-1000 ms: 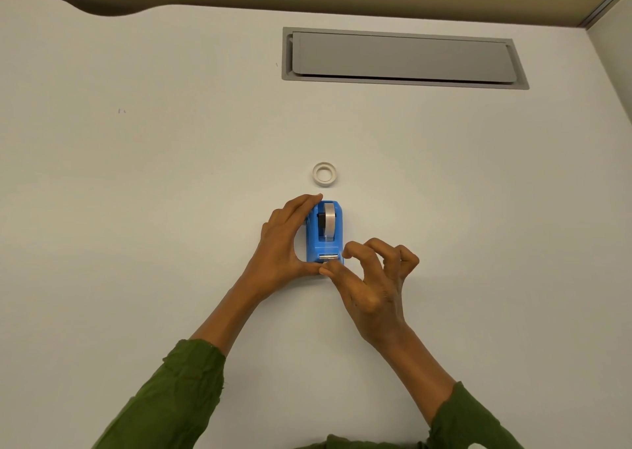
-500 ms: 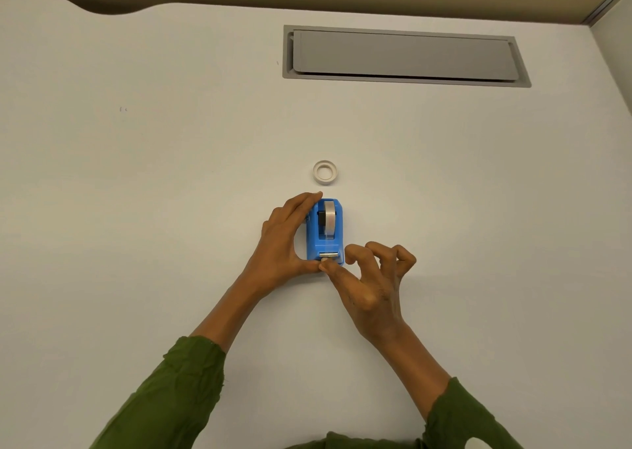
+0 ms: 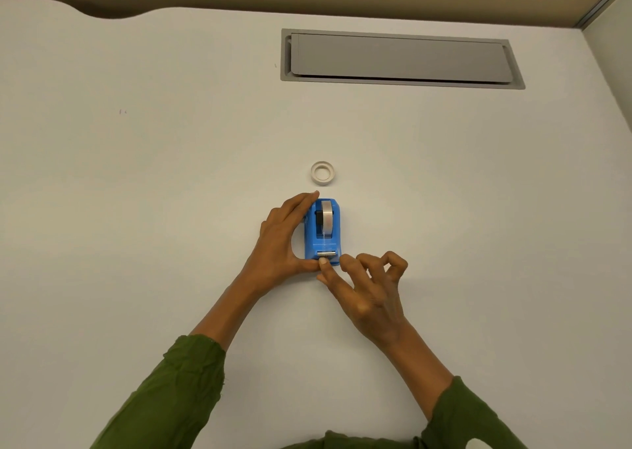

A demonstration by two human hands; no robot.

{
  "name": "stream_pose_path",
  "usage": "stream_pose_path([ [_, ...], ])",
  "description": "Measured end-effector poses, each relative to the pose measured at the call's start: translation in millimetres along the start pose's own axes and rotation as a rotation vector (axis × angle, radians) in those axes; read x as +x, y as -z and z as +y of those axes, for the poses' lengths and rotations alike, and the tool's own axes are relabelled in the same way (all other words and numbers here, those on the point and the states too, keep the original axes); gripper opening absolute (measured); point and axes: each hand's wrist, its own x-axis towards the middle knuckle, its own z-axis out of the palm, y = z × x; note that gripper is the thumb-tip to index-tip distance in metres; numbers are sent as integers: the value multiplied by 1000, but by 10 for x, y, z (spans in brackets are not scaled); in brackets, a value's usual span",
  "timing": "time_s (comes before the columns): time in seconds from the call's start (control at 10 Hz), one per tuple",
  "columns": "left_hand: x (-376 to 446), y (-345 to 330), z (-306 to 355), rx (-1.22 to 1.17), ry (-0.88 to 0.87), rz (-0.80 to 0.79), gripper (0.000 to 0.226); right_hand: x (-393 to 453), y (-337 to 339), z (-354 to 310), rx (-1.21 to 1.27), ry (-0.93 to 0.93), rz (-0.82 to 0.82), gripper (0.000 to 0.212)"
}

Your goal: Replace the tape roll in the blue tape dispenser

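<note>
Resting on the white bench (image 3: 136, 243), the blue tape dispenser (image 3: 322, 243) stands upright with a tape roll (image 3: 327, 216) seated in its cradle and a strip of tape running down from the roll to the metal cutter (image 3: 326, 253) at the near end. Left hand (image 3: 284, 240): its fingers (image 3: 301, 200) curve along the dispenser's left side, tips reaching the far top corner, and the thumb lies against the near left base; the body is clasped between them. Right hand (image 3: 367, 293): thumb tip touches the dispenser just below the cutter, index finger bent beside the near right corner; the other fingers are curled loosely above the bench, not touching the dispenser. Whether the thumb and index pinch the tape end cannot be told. Beyond the left fingertips, apart from the dispenser, a white ring-shaped roll (image 3: 322, 173) lies flat. Further off, a grey hatch (image 3: 400, 59) is set into the bench. Green sleeves (image 3: 178, 390) cover both forearms.
</note>
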Motion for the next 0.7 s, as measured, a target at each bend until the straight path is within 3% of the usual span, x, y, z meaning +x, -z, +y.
stream_pose_path([
  [0.4,-40,-18,23,72,21,-4,104,-137,80,34,93,-21,-131,21],
  [0.6,-66,-60,-15,73,16,5,107,-122,194,-11,532,-517,-196,10],
  [0.7,-131,-17,24,35,47,-22,109,4,250,25,912,-989,-145,7],
])
